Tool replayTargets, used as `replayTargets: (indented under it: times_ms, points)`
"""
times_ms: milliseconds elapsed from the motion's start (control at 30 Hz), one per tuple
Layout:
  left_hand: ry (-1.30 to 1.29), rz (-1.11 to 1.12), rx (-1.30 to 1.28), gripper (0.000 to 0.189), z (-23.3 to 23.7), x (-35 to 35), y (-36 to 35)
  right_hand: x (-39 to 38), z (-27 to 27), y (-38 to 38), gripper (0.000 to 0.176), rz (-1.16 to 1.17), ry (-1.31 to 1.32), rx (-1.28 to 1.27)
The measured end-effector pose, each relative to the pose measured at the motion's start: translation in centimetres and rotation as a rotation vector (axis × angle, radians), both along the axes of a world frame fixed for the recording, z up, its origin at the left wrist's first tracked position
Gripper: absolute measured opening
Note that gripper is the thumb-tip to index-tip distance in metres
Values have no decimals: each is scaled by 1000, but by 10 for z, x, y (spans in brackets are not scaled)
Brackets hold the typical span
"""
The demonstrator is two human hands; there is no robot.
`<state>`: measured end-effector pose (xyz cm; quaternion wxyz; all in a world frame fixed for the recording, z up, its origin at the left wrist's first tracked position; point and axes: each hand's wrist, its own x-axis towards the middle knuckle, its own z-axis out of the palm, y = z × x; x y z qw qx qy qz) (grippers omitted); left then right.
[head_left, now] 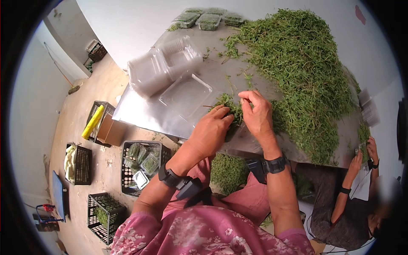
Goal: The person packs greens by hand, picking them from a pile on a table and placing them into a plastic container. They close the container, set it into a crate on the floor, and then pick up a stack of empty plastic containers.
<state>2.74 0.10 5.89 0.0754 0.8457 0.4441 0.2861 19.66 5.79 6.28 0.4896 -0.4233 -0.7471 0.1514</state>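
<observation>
I note left hand (211, 129) draped over herb bunch (230, 109), hiding its lower end; grip unclear. Right hand (257, 112) pinches its 2 o'clock edge. Bunch runs 12-to-6, at herb pile's (297, 63) 8 o'clock.

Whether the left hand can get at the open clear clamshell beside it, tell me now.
Probably yes. The left hand lies on the herb bunch, with only bare tabletop between it and the open clamshell.
</observation>
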Motion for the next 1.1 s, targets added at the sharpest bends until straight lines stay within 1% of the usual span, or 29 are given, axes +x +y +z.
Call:
replayTargets:
  times_ms: [100,200,300,400,467,500,567,633,667,767,900,933,1100]
  points:
    - [1,-7,-45,35,3,0,2,0,-6,1,10,42,-96,-35]
    - [-12,-2,-25,35,-4,0,3,-3,-7,-5,11,36,-318,74]
    - [-50,2,68,33,-6,1,-1,-3,-7,-4,12,89,-375,88]
    - [-70,-5,131,34,3,-1,-5,-4,-6,-4,12,82,-407,90]
    - [-57,4,107,37,20,-5,-10,-4,-4,-4,12,76,-408,70]
    - [-62,15,92,36,24,-8,-9,-3,-5,-4,12,76,-407,51]
    - [-70,38,48,34,27,-15,-3,-2,-6,-1,11,98,-321,5]
    - [-3,43,-25,28,32,-22,2,-2,-3,-2,11,77,-293,-25]
    - [32,41,-60,26,31,-24,4,-2,-3,-2,12,75,-285,-24]
    - [88,4,1,21,20,-28,12,0,-2,1,13,57,-262,-6]
    - [154,0,-91,24,24,-24,21,1,-5,3,14,54,-243,-4]
    - [147,-2,-157,26,27,-24,22,2,-5,3,14,53,-243,-6]
    - [200,-34,-217,28,24,-23,31,1,-9,4,13,47,-246,8]
